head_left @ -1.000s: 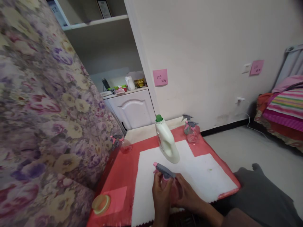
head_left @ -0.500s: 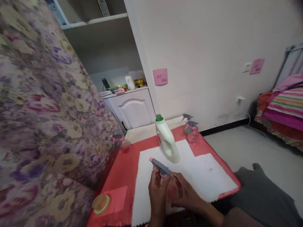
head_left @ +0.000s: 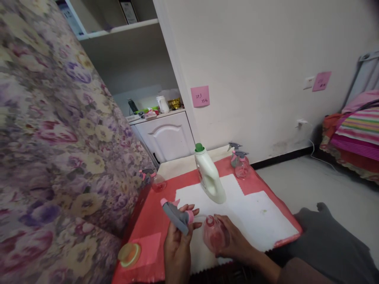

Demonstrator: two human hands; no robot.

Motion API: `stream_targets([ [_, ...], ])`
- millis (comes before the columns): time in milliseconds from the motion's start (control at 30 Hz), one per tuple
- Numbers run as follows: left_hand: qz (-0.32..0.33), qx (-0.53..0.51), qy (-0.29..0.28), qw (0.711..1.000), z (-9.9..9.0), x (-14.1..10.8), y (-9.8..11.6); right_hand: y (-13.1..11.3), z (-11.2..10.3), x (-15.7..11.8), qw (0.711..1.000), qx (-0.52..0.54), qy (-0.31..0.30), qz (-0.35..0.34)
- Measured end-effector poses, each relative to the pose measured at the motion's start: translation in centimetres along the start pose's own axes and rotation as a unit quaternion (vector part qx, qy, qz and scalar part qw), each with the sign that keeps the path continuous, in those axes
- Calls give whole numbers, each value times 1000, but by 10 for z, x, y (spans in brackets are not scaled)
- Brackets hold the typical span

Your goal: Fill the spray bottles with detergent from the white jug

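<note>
A grey and pink spray nozzle (head_left: 177, 215) is held in my left hand (head_left: 178, 241), its collar pinched between fingers and thumb. From that collar a thin clear tube points toward the bottle. Fingers wrapped round its right side, my right hand (head_left: 236, 241) grips a clear pink spray bottle (head_left: 213, 236), whose neck is uncovered. Bottle and nozzle are apart, both over the white cloth (head_left: 245, 215). Just behind them stands a pale green detergent jug (head_left: 211, 177) with a green top.
Spray bottles with nozzles stand at the table's left (head_left: 158, 182) and back right (head_left: 242, 169). A round greenish lid (head_left: 129, 254) lies on a pink paper at the front left. A floral curtain (head_left: 74, 157) hangs along the left, beside a cupboard (head_left: 167, 132).
The spray nozzle has come off the bottle and moved left with my left hand, baring the neck and the tube. My right hand still holds the bottle in nearly the same place.
</note>
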State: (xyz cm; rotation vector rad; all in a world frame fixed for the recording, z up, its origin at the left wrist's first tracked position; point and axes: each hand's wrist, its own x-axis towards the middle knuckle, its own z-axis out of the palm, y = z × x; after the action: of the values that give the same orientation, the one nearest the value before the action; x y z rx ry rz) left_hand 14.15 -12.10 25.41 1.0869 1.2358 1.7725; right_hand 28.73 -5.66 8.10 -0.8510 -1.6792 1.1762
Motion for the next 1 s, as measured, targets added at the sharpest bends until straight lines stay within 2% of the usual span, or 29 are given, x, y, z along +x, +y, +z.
stream_targets([
  [167,15,-83,19,996,-1,-3,12,1,0,0,1000,2,5,-5],
  [367,64,-99,23,993,-6,0,20,2,1,-3,1000,-7,9,-6],
  [467,93,-49,23,994,-13,4,24,5,1,-5,1000,-16,6,-4],
  [567,122,99,-21,987,-25,14,16,5,1,-6,1000,-17,-7,-1],
  [633,144,242,-82,956,-36,25,0,3,1,-6,1000,-14,-14,3],
  [700,155,396,-128,896,-49,37,-22,-1,0,-6,1000,-18,-17,16],
  [767,123,539,-168,816,-64,48,-47,-5,0,-6,999,-30,-19,31],
  [867,85,596,-187,777,-87,63,-78,-7,0,-7,998,-42,-25,36],
  [1000,45,653,-179,734,-115,77,-104,-4,1,-8,998,-53,-20,39],
])
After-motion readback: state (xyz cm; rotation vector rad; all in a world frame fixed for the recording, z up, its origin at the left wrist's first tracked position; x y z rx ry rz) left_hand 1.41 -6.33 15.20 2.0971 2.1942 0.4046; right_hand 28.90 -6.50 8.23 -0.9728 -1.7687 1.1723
